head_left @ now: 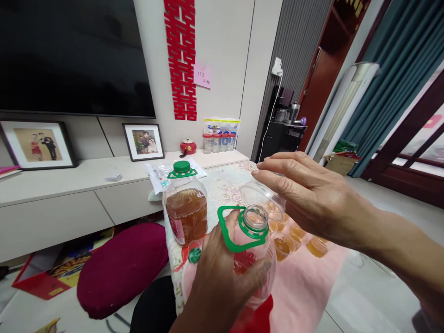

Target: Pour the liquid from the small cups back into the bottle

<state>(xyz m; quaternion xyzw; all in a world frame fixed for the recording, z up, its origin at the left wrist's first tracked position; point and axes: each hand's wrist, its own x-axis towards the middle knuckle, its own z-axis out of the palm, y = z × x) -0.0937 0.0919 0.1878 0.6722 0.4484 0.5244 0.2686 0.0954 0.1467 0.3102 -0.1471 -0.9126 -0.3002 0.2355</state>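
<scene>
My left hand (225, 268) is wrapped around a clear plastic jug (267, 273) with a green carrying handle (225, 231) at its neck. The jug's mouth is uncapped. Just left of my wrist lies a green cap (194, 254). Above and right of the jug's mouth, my right hand (308, 189) has its fingers stretched forward over a tilted, clear round plastic piece (262, 196); its thumb is hidden, and the piece appears held from behind. Several clear cups of amber liquid (282, 245) stand beyond the jug, partly covered by my right hand.
A second jug (187, 208), capped in green and part full of brown liquid, stands at the table's left. A pink cloth (308, 286) covers the right side. Left are a maroon stool (121, 268) and a white cabinet (52, 226). Several red-lidded jars (215, 143) stand at the back.
</scene>
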